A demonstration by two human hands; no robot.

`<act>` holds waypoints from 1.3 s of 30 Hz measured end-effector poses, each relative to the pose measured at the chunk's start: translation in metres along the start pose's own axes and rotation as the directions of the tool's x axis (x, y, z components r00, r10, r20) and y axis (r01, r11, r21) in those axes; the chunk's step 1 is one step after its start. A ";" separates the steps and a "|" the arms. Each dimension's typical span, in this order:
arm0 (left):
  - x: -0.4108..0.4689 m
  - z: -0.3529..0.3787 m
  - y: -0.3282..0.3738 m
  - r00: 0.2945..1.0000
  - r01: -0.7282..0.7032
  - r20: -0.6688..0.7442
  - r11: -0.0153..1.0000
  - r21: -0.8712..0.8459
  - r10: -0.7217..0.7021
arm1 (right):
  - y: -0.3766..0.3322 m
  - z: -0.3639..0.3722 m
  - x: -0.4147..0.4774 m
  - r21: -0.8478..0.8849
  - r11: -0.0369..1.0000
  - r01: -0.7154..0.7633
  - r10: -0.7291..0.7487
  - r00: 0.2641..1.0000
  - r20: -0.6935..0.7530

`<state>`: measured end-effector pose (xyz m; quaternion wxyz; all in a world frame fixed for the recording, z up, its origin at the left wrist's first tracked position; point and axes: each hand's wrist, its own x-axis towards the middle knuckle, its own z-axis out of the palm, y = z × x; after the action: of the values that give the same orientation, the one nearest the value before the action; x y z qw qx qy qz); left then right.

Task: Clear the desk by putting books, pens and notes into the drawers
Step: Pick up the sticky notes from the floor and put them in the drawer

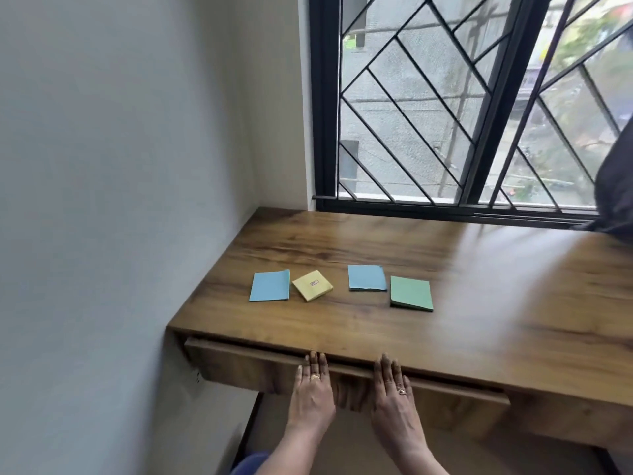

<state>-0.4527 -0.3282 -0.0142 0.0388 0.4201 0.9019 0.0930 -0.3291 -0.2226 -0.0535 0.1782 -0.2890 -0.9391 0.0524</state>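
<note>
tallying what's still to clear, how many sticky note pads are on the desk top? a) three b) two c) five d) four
d, the desk holds a left blue pad, a yellow pad, a second blue pad and a green pad.

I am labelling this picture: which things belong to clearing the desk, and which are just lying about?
Job: left blue notes, yellow notes, right blue notes, green notes, drawer, desk, left hand and right hand on the drawer front.
Not the job: dark bag, window grille.
</note>
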 end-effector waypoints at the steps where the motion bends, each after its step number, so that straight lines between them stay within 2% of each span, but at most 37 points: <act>1: 0.000 0.002 -0.001 0.999 -0.029 0.030 0.998 0.053 0.028 | -0.002 0.000 -0.002 -0.002 1.000 -0.013 0.013 1.000 0.004; 4: 0.001 0.007 -0.010 0.993 -0.111 0.048 0.988 0.111 0.107 | -0.010 0.006 -0.007 -0.039 0.996 -0.077 0.076 0.997 -0.033; 6: -0.002 0.005 -0.016 0.987 -0.163 0.027 0.969 0.184 0.160 | -0.016 0.011 -0.014 -0.104 0.989 -0.105 0.093 0.990 -0.110; 9: -0.007 0.000 -0.021 0.987 -0.161 0.007 0.970 0.183 0.162 | -0.028 -0.002 -0.010 -0.196 0.968 -0.158 0.132 0.981 -0.139; 13: -0.025 -0.010 -0.023 0.987 -0.154 -0.009 0.970 0.190 0.158 | -0.046 -0.032 -0.015 -0.165 0.967 -0.194 0.193 0.981 -0.020; 16: -0.048 -0.020 -0.018 0.990 -0.128 0.082 0.983 0.129 0.118 | -0.052 -0.048 -0.031 -0.136 0.969 -0.207 0.218 0.973 0.076; 19: -0.072 -0.019 -0.012 0.993 -0.092 0.083 0.980 0.176 0.079 | -0.054 -0.067 -0.051 -0.109 0.965 -0.238 0.258 0.935 0.245; 23: -0.113 -0.027 -0.010 0.992 -0.093 0.103 0.981 0.172 0.076 | -0.066 -0.086 -0.086 -0.083 0.953 -0.290 0.301 0.899 0.318; 32: -0.210 -0.036 -0.011 0.986 -0.049 0.160 0.999 0.005 0.047 | -0.098 -0.124 -0.179 0.061 0.943 -0.328 0.284 0.884 0.371; 39: -0.261 -0.054 -0.006 0.989 0.017 0.146 0.999 -0.027 -0.013 | -0.114 -0.142 -0.209 0.036 0.939 -0.341 0.289 0.843 0.454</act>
<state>-0.2971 -0.5391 0.0354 0.1115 0.4185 0.8983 0.0744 -0.1764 -0.4354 0.0376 -0.0344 -0.4093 -0.8897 0.1992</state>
